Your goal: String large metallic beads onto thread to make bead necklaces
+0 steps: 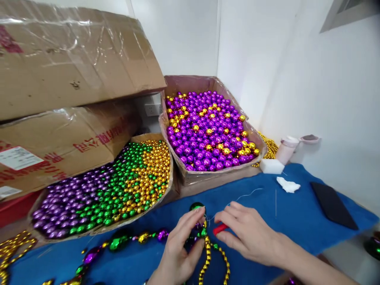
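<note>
My left hand (181, 247) is closed around a bead necklace (118, 241) where its strands meet, near the blue cloth's front. Green, gold and purple beads of mixed sizes run from it to the left, and a strand of small gold beads (208, 257) hangs below. A clear thread (245, 194) rises between my hands and trails to the right. Close by on the right, my right hand (247, 233) is shut on a small red object (219, 228); my fingers cover most of it, so its kind is unclear.
An open box (190, 177) of purple and gold beads stands behind, beside a box (175, 186) of purple, green and gold ones. Cardboard boxes (74, 55) tower at left. On the blue cloth (255, 206) are a black phone-like slab (334, 205), white tissue (287, 184) and a needle (276, 204).
</note>
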Available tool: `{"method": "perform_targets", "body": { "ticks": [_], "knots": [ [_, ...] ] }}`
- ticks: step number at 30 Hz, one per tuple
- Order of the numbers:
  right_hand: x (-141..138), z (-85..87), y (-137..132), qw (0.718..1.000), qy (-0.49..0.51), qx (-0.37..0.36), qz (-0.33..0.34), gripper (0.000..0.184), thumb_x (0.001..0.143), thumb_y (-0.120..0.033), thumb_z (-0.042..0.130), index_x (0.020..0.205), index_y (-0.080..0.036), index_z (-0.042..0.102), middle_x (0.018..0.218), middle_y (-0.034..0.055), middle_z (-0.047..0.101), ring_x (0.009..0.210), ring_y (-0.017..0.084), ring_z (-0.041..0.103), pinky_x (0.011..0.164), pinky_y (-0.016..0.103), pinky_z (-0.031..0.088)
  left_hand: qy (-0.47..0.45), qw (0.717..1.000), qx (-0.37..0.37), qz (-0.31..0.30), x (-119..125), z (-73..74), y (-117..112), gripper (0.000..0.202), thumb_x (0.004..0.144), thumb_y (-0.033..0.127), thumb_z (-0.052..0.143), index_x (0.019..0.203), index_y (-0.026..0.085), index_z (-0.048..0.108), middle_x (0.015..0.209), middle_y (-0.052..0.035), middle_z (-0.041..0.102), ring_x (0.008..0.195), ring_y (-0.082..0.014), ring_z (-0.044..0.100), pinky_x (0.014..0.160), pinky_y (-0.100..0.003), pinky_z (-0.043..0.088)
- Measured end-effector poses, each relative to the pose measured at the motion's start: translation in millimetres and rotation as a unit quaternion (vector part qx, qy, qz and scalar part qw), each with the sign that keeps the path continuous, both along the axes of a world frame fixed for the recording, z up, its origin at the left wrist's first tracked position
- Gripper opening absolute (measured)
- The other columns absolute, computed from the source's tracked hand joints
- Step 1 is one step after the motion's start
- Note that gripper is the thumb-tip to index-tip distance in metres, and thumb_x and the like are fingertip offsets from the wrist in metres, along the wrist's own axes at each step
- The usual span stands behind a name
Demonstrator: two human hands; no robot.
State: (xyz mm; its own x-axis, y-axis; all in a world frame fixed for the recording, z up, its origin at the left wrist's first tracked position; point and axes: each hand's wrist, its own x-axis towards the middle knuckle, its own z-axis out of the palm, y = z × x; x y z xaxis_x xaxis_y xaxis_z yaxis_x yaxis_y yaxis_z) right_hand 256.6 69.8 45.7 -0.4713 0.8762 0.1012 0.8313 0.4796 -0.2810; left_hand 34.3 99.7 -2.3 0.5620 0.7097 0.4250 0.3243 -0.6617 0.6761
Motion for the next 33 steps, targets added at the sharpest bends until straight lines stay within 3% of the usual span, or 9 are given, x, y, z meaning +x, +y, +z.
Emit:
{"method": "perform_targets", "body": {
  "ticks": [4, 11, 28, 33],
  "knots": [
    [-9, 1.4, 4, 0.998, -0.024, 0.052, -0.029, 0.035, 0.088, -0.055, 0.043, 0.086, -0.022, 0.054, 0.081, 0.0016, 0.055, 0.08, 0.022, 0.047, 0.068, 0.037, 0.041, -0.017, 1.0, -0.01, -0.005, 1, -3.2, -1, 0.062, 0.084, 0.008, 0.051, 0.138, 0.031, 0.034, 0.138, -0.0052, 0.046, 0.118, -0.0207, 0.051, 0.104, -0.038, 0.039],
    [-18, -10.0, 6, 0.974, -0.089, 0.205, -0.028, 0.023, 0.081, -0.043, 0.055, 0.075, -0.021, 0.055, 0.074, 0.0032, 0.053, 0.076, 0.023, 0.045, 0.062, 0.034, 0.037, -0.037, 0.999, -0.019, -0.007, 3, -3.9, -2, 0.066, 0.08, 0.003, 0.052, 0.138, 0.03, 0.035, 0.136, -0.0052, 0.047, 0.12, -0.0204, 0.048, 0.105, -0.037, 0.038],
    [-22, -4.6, 5, 0.963, -0.141, 0.228, 0.013, 0.02, 0.083, -0.041, 0.056, 0.081, -0.021, 0.056, 0.079, 0.0023, 0.055, 0.078, 0.024, 0.048, 0.061, 0.036, 0.033, -0.027, 1.0, -0.003, -0.009, 1, -3.8, -1, 0.066, 0.081, 0.004, 0.052, 0.139, 0.03, 0.034, 0.134, -0.0059, 0.05, 0.123, -0.0218, 0.046, 0.105, -0.04, 0.038],
    [-9, -5.4, 3, 0.967, -0.136, 0.217, 0.004, 0.035, 0.082, -0.054, 0.056, 0.096, -0.022, 0.057, 0.087, 0.003, 0.058, 0.084, 0.026, 0.051, 0.065, 0.036, 0.037, -0.025, 1.0, -0.003, -0.002, 1, 3.3, -3, 0.066, 0.08, 0.005, 0.052, 0.138, 0.03, 0.035, 0.134, -0.0072, 0.05, 0.12, -0.0233, 0.049, 0.104, -0.042, 0.04]
  ]
}}
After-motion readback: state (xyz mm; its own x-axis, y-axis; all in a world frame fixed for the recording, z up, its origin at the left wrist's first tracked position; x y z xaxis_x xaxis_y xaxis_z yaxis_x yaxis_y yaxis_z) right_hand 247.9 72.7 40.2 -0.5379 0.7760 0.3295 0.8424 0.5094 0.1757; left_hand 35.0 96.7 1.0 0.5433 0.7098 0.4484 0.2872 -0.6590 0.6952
